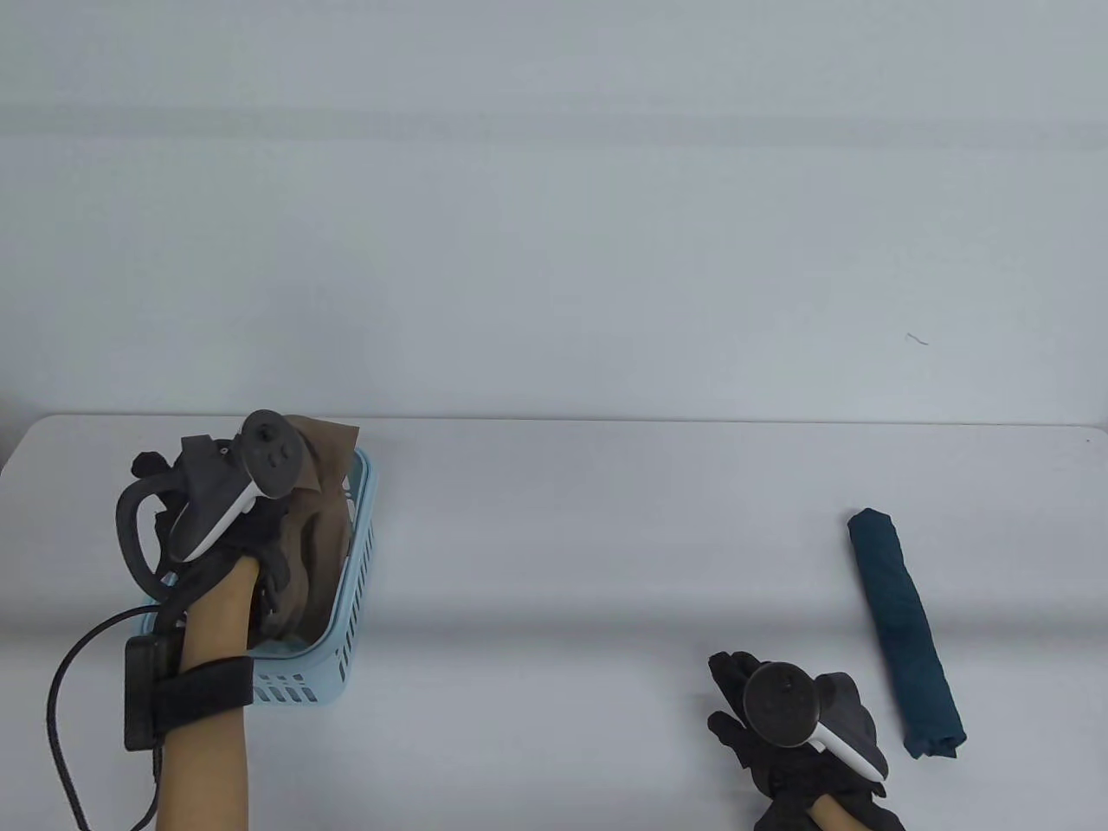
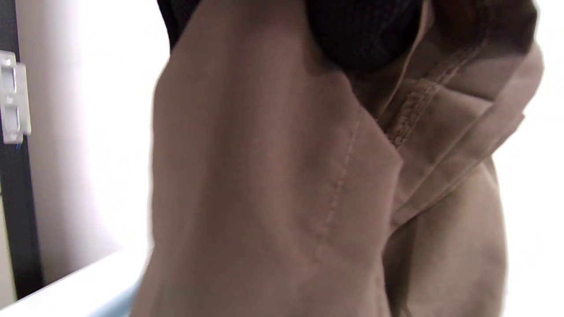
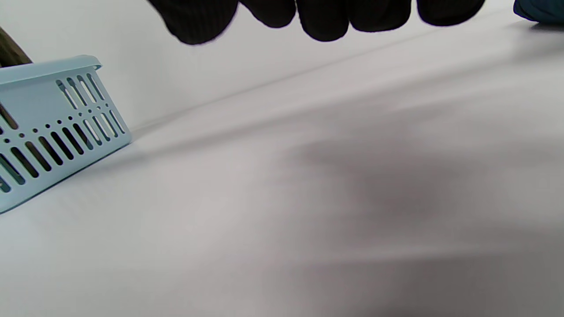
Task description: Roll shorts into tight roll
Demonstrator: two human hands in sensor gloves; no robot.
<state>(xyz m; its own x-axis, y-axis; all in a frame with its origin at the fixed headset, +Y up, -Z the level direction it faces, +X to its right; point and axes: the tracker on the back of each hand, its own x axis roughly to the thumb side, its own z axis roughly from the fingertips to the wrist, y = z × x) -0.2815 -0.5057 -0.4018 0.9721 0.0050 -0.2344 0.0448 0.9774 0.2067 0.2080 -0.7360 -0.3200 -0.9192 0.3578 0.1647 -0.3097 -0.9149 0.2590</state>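
Tan shorts hang partly out of a light blue basket at the table's left. My left hand grips the tan fabric over the basket; in the left wrist view the shorts fill the frame below my gloved fingers. A rolled dark teal garment lies at the right. My right hand hovers just left of that roll, holding nothing, its fingers hanging relaxed over bare table.
The white table stretches between the basket and the teal roll. The basket's slotted wall appears at the left of the right wrist view. A black cable trails from my left wrist.
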